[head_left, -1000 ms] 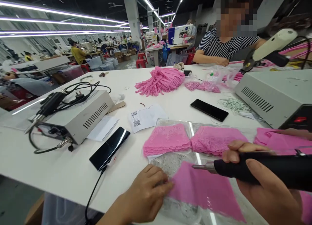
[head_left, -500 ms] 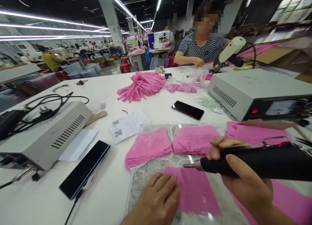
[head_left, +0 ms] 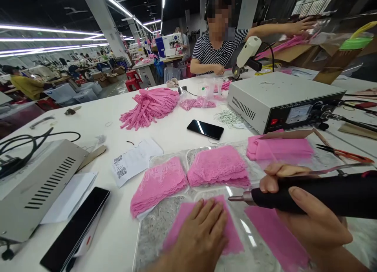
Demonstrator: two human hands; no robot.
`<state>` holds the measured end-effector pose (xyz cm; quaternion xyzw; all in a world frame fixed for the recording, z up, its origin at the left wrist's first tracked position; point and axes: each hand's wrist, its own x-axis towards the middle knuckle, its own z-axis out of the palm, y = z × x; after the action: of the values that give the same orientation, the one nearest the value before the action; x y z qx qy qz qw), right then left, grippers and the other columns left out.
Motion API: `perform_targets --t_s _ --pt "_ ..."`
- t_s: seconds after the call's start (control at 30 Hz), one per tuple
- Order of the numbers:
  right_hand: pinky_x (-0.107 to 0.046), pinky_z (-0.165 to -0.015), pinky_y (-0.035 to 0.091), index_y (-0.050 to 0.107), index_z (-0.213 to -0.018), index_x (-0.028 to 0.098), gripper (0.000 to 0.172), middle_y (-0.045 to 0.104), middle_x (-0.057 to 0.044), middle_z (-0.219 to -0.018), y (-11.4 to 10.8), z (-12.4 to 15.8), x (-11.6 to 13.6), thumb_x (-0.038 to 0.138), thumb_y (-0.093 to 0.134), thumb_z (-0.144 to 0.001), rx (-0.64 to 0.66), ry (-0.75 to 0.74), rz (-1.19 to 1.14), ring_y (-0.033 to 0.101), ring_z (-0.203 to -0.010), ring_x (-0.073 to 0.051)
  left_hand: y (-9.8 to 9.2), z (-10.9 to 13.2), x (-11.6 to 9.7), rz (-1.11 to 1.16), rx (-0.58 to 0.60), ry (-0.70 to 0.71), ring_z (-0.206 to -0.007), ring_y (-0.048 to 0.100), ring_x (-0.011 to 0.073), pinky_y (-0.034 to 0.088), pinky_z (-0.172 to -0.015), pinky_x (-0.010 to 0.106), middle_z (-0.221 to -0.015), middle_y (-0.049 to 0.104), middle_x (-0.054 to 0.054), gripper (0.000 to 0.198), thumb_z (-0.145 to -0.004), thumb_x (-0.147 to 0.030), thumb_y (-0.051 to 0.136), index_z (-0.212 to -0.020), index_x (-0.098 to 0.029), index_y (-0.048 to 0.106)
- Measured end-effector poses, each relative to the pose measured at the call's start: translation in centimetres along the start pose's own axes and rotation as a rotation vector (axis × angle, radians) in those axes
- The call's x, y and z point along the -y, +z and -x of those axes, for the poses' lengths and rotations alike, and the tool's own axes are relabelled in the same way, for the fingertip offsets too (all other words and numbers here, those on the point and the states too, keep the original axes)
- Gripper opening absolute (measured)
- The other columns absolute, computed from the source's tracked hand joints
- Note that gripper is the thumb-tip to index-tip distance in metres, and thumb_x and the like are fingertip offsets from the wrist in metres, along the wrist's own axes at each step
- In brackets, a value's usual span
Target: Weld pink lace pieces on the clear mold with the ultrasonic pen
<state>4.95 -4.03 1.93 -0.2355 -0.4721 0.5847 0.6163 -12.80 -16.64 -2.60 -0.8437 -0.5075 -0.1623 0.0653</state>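
My left hand (head_left: 203, 232) lies flat, fingers stretched out, on a pink fabric piece (head_left: 178, 225) in the lower middle. Under the fabric is a clear, shiny sheet or board (head_left: 153, 232). My right hand (head_left: 312, 217) is wrapped around a black handheld tool (head_left: 321, 195) with a tapered metal tip, which looks like an ultrasonic welding gun. The tip points left, just right of my left fingers. Another pink fabric piece (head_left: 273, 232) lies below the tool. Two stacks of pink lace pieces, a left stack (head_left: 160, 181) and a right stack (head_left: 218, 166), sit behind my left hand.
Grey power boxes stand at left (head_left: 44, 189) and right (head_left: 282, 95). Phones lie at left (head_left: 76, 229) and centre (head_left: 205, 129). Orange-handled scissors (head_left: 347, 153) rest at right. Further back are pink strips (head_left: 150, 107) and a co-worker in a striped top (head_left: 218, 50).
My view has turned right. My left hand now lies over the fabric piece's middle rather than its left edge. The co-worker's arm has stretched out toward the box.
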Motion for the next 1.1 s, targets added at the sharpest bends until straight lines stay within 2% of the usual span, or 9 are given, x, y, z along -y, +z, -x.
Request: perform_targets --t_s 0.13,0.33,0.5,0.67,1.1 --pt "-0.029 -0.063 0.052 0.065 -0.086 0.022 0.011 0.056 -0.002 -0.077 -0.5 -0.1 -0.1 0.028 0.065 -0.078 0.054 -0.001 0.001 0.055 -0.063 -0.014 0.2 0.0 0.2 -0.022 -0.015 0.023 -0.132 0.043 0.0236 0.041 -0.108 0.042 -0.134 0.056 0.011 0.039 -0.096 -0.028 0.048 -0.131 -0.01 0.05" --pt "-0.032 -0.061 0.052 0.064 -0.091 0.023 0.011 0.058 -0.004 -0.087 -1.0 0.0 -0.6 0.027 0.064 -0.08 0.076 -0.012 -0.035 0.055 -0.065 -0.015 0.3 0.0 0.3 -0.081 0.014 0.078 -0.132 0.044 0.0259 0.041 -0.107 0.046 -0.135 0.055 0.011 0.036 -0.097 -0.023 0.044 -0.129 -0.009 0.053" --pt "-0.034 -0.061 0.052 0.064 -0.091 0.023 0.011 0.057 -0.005 -0.087 -0.7 0.0 -0.8 0.025 0.064 -0.08 0.083 -0.016 -0.03 0.055 -0.065 -0.016 0.7 0.1 0.4 -0.062 -0.023 0.082 -0.131 0.045 0.0256 0.04 -0.108 0.044 -0.133 0.056 0.01 0.036 -0.096 -0.026 0.045 -0.127 -0.01 0.055" --pt "-0.033 -0.062 0.053 0.064 -0.09 0.022 0.01 0.056 -0.005 -0.088 -0.3 -0.1 -1.1 0.026 0.064 -0.081 0.074 -0.017 -0.022 0.055 -0.066 -0.015 0.9 0.2 0.3 -0.027 -0.04 0.071 -0.133 0.042 0.0257 0.036 -0.11 0.045 -0.131 0.057 0.013 0.039 -0.094 -0.027 0.052 -0.128 -0.008 0.053" --pt "-0.032 -0.062 0.055 0.064 -0.089 0.022 0.011 0.055 -0.004 -0.088 -0.1 -0.1 -1.3 0.027 0.065 -0.079 0.043 -0.022 -0.015 0.052 -0.066 -0.014 0.9 0.2 0.1 -0.068 -0.127 0.038 -0.125 0.052 0.0226 0.041 -0.107 0.04 -0.129 0.061 0.005 0.035 -0.097 -0.033 0.046 -0.121 -0.012 0.061"
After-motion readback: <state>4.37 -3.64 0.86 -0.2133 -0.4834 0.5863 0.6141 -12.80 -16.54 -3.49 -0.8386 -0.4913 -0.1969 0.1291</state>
